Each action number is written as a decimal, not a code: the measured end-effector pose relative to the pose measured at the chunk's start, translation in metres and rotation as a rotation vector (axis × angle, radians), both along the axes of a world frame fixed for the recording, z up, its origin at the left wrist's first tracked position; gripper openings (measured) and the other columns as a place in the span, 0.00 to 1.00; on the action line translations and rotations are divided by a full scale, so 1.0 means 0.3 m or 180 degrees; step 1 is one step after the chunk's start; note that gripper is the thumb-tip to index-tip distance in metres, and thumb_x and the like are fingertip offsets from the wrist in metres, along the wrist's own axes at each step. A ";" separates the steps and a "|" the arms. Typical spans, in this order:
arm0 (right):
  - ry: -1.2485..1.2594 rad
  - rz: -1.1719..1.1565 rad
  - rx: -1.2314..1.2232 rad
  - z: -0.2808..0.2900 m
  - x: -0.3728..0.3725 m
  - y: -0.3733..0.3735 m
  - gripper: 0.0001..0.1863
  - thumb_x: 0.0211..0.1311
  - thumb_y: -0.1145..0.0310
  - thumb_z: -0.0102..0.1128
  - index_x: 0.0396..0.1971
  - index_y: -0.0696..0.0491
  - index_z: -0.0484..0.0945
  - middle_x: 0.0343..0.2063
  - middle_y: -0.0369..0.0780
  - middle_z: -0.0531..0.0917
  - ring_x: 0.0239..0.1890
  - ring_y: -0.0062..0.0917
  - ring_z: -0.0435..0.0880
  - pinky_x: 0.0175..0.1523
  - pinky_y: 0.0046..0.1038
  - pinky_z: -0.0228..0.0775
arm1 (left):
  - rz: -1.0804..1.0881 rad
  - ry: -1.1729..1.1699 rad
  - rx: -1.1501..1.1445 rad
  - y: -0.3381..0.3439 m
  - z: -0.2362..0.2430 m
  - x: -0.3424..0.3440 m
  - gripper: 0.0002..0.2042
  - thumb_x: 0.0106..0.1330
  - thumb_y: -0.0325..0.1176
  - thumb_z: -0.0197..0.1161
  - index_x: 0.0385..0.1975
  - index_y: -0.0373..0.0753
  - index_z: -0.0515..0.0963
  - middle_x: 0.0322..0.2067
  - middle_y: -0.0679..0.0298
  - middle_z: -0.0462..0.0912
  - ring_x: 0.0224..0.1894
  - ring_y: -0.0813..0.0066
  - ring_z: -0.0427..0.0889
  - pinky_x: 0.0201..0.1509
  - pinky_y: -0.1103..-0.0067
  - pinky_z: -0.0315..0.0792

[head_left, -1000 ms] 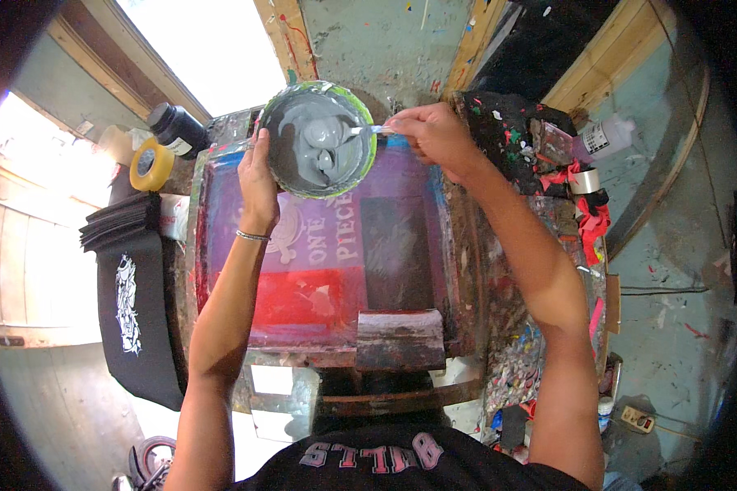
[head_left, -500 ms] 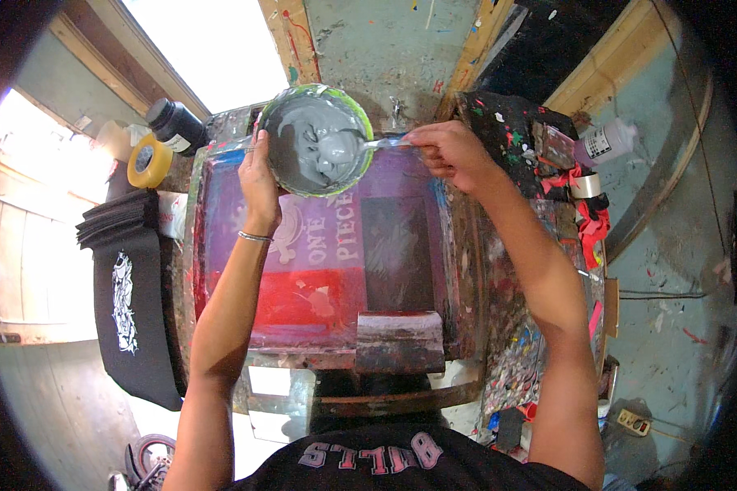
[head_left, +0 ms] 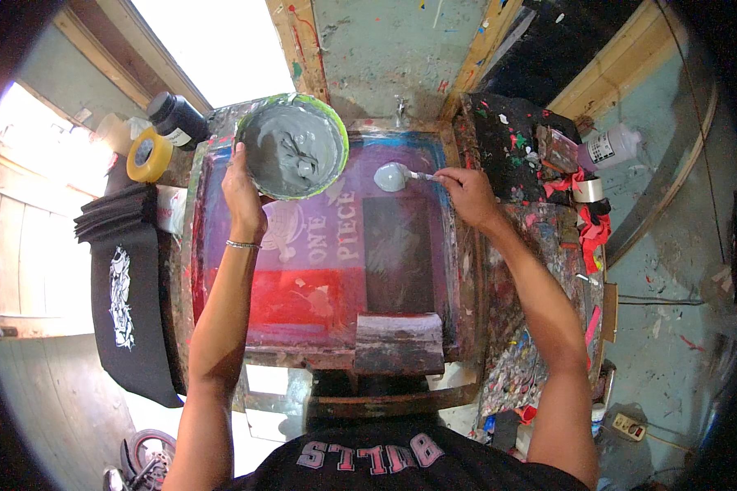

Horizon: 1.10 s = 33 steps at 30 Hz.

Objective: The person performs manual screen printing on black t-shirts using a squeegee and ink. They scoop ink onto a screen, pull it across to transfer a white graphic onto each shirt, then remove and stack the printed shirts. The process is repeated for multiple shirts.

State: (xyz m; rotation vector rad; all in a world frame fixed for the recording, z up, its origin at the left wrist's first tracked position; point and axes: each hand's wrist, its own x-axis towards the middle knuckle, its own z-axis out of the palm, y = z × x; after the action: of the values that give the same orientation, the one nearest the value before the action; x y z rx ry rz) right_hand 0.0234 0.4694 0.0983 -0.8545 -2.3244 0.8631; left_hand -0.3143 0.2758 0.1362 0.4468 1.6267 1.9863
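Note:
My left hand [head_left: 244, 192] grips a green-rimmed bowl [head_left: 342, 151] by its left side, above the far left part of a printing screen [head_left: 303, 331]. Thick grey ink [head_left: 274, 139] fills part of the bowl. My right hand [head_left: 469, 196] is closed round the handle of a spoon [head_left: 422, 176], whose head carries a lump of grey ink [head_left: 391, 177]. That spoon is over the screen's purple mesh, just beyond a dark rectangular stencil area [head_left: 397, 254]. A squeegee [head_left: 399, 344] lies across the near edge of the screen, touched by neither hand.
On the left sit a stack of black printed fabric [head_left: 131, 286], a roll of yellow tape [head_left: 149, 155] and a dark jar [head_left: 176, 120]. To the right are an ink-spattered surface [head_left: 520, 352], a pale bottle [head_left: 610, 146] and red cloth strips [head_left: 594, 233].
The spoon has come out of the bowl with ink on it, moving nearer to me over the screen. The bowl has shifted left and slightly nearer.

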 end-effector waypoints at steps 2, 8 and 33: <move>0.0036 -0.0099 0.0047 0.024 0.001 -0.033 0.11 0.70 0.69 0.60 0.45 0.58 0.85 0.33 0.50 0.88 0.34 0.33 0.89 0.41 0.32 0.77 | -0.0021 -0.0028 0.0014 -0.009 -0.002 0.005 0.34 0.75 0.57 0.54 0.71 0.37 0.67 0.62 0.56 0.76 0.50 0.61 0.85 0.35 0.65 0.86; -0.0005 -0.0222 0.0556 0.013 0.098 -0.049 0.10 0.71 0.71 0.61 0.44 0.59 0.85 0.36 0.52 0.88 0.40 0.40 0.90 0.43 0.33 0.78 | -0.0073 -0.0045 0.0134 -0.010 -0.017 0.017 0.36 0.75 0.57 0.55 0.74 0.37 0.64 0.66 0.55 0.72 0.55 0.60 0.83 0.37 0.65 0.87; -0.0229 -0.0407 0.1020 -0.042 -0.164 -0.329 0.10 0.70 0.70 0.58 0.43 0.58 0.85 0.33 0.50 0.87 0.36 0.50 0.87 0.38 0.45 0.78 | -0.0054 0.0071 0.0437 -0.150 0.080 0.022 0.33 0.76 0.56 0.54 0.69 0.34 0.69 0.63 0.57 0.76 0.57 0.67 0.81 0.45 0.73 0.84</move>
State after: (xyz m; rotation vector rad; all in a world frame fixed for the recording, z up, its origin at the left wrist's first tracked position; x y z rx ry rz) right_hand -0.0257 0.3707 0.0857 -0.8927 -2.3535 0.3970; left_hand -0.3078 0.2310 0.1603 0.5341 1.5002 2.0952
